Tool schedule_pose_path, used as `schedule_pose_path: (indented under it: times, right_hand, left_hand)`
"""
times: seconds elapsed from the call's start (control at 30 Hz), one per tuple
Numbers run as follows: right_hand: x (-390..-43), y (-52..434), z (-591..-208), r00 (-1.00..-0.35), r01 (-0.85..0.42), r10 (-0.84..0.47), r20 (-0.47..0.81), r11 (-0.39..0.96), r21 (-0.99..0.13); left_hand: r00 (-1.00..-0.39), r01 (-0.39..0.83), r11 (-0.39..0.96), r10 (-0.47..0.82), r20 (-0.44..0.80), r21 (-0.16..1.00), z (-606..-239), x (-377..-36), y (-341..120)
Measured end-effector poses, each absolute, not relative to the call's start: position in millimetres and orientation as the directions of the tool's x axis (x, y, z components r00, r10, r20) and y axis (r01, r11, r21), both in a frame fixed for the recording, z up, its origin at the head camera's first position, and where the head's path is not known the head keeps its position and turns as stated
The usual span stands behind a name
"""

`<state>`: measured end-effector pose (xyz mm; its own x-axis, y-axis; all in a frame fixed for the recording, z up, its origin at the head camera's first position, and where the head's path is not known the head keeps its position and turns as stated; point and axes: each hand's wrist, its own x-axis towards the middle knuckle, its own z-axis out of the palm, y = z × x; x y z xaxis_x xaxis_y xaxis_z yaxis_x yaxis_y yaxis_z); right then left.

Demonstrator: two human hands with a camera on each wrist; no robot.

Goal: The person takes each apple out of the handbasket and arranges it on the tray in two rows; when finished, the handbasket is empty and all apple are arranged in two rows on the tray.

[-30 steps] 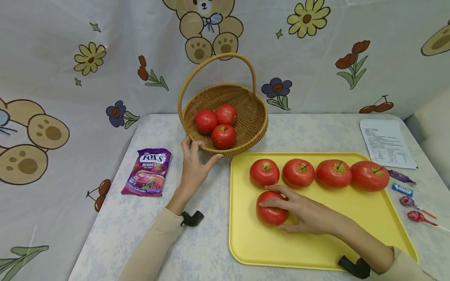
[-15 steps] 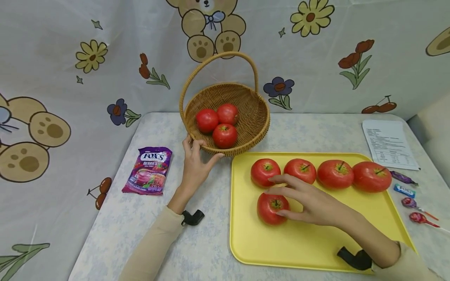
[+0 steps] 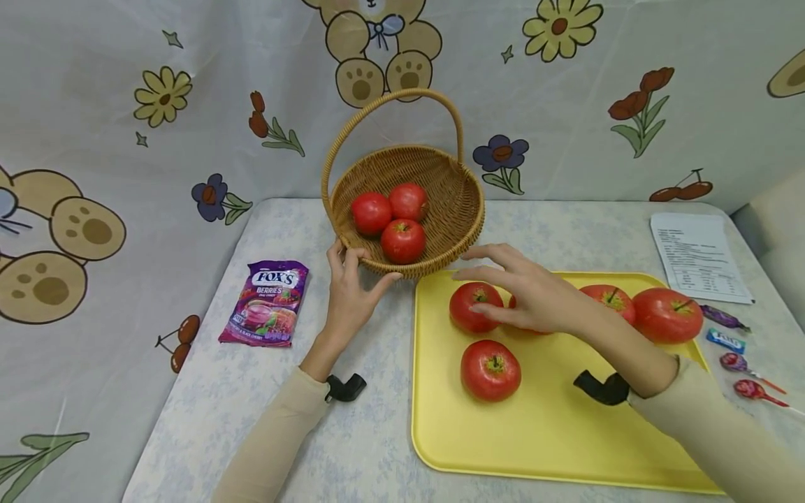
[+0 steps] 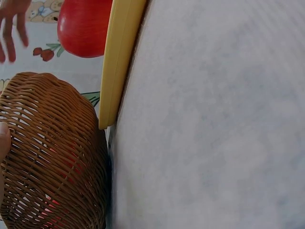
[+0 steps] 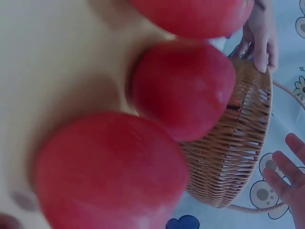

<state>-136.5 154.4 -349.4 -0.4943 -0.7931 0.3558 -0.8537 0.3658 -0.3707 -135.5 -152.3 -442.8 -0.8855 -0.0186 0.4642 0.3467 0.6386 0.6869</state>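
Note:
My left hand point(image 3: 349, 299) grips the near-left rim of a tilted wicker basket point(image 3: 448, 202), fingers over the edge and thumb along the outside. Three red apples point(image 3: 403, 241) lie inside the basket. Above the back row of apples on the yellow tray point(image 3: 553, 433), my right hand point(image 3: 531, 290) hovers with spread fingers, holding nothing, its fingertips close to the basket's right side. It partly covers the apples below it. One single apple point(image 3: 490, 370) sits in front of that row. In the right wrist view, two large apples point(image 5: 112, 171) stand close before the basket point(image 5: 224, 157).
A purple candy bag point(image 3: 267, 304) lies left of my left hand. Right of the tray are a printed sheet point(image 3: 701, 257), wrapped candies point(image 3: 724, 340) and lollipops point(image 3: 748, 389). A cartoon-print cloth point(image 3: 251, 56) hangs behind the table.
My right hand has let go of the front apple and moved up and back toward the basket. That apple stays on the tray. My left hand keeps its hold on the rim.

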Motion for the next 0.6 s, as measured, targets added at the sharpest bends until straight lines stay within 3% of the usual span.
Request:
schedule_pose_path:
  times: [0.27, 0.6]
  right_hand:
    - [-191, 122, -334, -0.493, -0.854, -0.771, 0.404, 0.341, -0.392]
    - [-246, 79, -338, -0.555, -0.79, -0.802, 0.221, 0.424, -0.443]
  left_hand:
    - [-0.873, 0.369, 0.646, -0.007, 0.488, 0.669, -444, -138, -153]
    - [-0.847, 0.418, 0.631, 0.01, 0.532, 0.654, -446, -142, -155]
